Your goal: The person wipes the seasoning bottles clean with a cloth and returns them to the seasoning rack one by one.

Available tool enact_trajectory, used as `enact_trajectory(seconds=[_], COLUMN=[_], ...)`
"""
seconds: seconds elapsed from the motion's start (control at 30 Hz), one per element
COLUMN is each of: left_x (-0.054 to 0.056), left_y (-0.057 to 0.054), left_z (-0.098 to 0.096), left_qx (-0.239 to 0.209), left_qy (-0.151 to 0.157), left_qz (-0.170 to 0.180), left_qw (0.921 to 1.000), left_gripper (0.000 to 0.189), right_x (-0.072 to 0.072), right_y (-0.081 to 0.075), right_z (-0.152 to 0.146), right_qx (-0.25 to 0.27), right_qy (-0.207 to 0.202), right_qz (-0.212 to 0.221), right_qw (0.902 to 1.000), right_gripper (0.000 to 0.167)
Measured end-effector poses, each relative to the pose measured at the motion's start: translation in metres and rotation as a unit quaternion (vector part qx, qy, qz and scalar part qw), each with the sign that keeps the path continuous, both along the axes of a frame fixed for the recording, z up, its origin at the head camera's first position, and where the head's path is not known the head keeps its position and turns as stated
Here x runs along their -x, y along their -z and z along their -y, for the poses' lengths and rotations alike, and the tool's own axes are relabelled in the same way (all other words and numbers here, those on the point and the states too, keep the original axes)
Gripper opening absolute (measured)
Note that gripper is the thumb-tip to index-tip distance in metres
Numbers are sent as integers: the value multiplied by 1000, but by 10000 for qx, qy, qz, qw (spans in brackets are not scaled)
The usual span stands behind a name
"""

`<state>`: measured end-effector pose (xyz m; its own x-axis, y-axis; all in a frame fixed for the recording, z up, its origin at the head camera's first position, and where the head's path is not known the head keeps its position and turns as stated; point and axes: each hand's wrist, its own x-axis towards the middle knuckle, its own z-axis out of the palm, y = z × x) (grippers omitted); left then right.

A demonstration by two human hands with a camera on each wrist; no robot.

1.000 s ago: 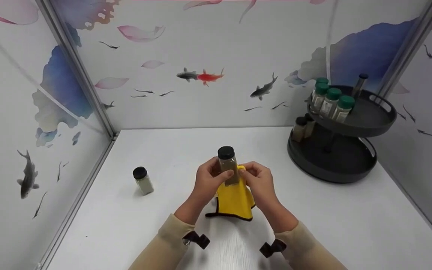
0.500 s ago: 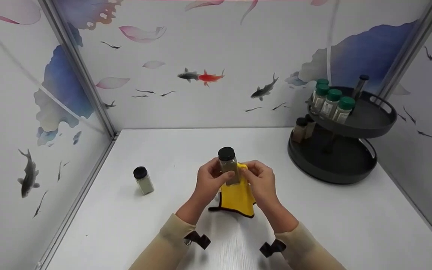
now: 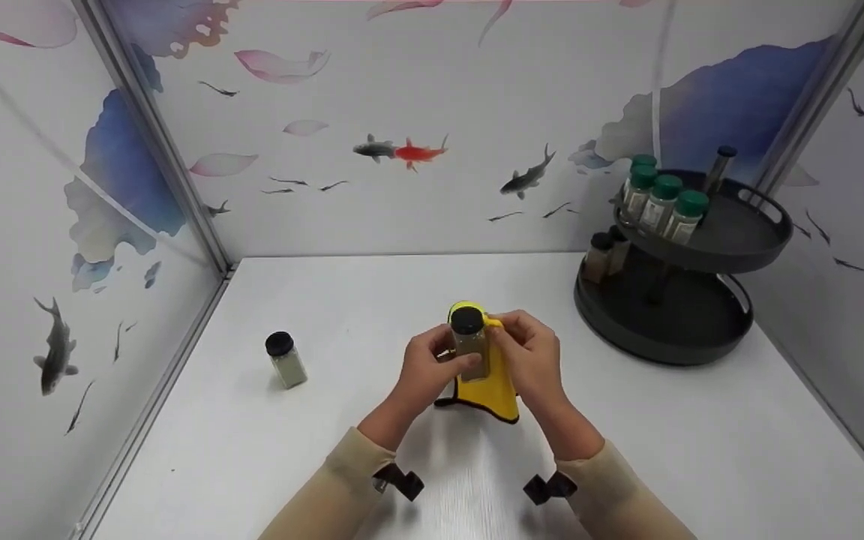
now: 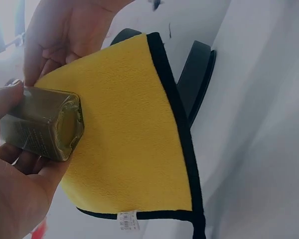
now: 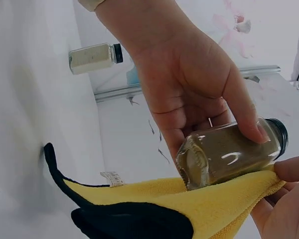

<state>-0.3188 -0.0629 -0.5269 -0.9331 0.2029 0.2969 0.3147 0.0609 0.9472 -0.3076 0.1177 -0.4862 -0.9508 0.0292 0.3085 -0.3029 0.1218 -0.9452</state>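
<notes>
My left hand (image 3: pixel 427 370) grips a square glass spice jar (image 3: pixel 471 355) with a black lid, its thumb across the front. The right wrist view shows brownish powder inside the jar (image 5: pixel 229 155). A yellow cloth (image 3: pixel 493 386) with black edging hangs behind and to the right of the jar, touching its side. My right hand (image 3: pixel 531 360) pinches the cloth's upper part near the lid, thumb toward the jar. In the left wrist view the cloth (image 4: pixel 129 129) spreads beside the jar's base, a small white tag on its edge. Both hands are held over the white table.
Another black-lidded jar (image 3: pixel 287 361) of pale powder stands on the table (image 3: pixel 357 450) at left. A dark two-tier rack (image 3: pixel 702 358) stands at the back right, with several green-capped jars (image 3: pixel 661 206) above and black-lidded jars (image 3: pixel 598 259) below. Printed walls (image 3: pixel 432 90) enclose the table.
Both hands, with the jar and cloth, have shifted slightly right. The cloth's top has come up behind the jar's lid, and its lower edge has risen.
</notes>
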Motion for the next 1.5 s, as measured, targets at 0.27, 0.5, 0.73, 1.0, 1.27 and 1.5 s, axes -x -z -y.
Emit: enact_trajectory(seconds=[0.27,0.5,0.73,1.0,1.27,1.5], left_x=[-3,-3,1,0,-4,-7], left_y=[-2,-11,-20,-30,-30,-30], left_z=[0,3,12,23,23,19], left_qx=[76,11,-448,-757,-1059,-1070], left_qy=[-429,-755,-1156,-1378,-1162,-545], left_qz=[184,218,613,522,258,154], left_qw=[9989,9969,9904,9862,9872,9926], left_gripper=[44,45,47,47,44,44], right_x=[-3,-7,-2,-4,-5,2], right_y=[2,11,24,23,21,18], right_z=[7,10,16,20,20,13], right_qx=[-500,-1080,-1537,-1420,-504,1], right_qy=[41,193,-104,-279,-310,-411], right_qz=[-1001,-2233,-2638,-2106,-755,8], right_qw=[9937,9686,9522,9668,9954,9992], right_gripper=[12,14,21,16,16,10])
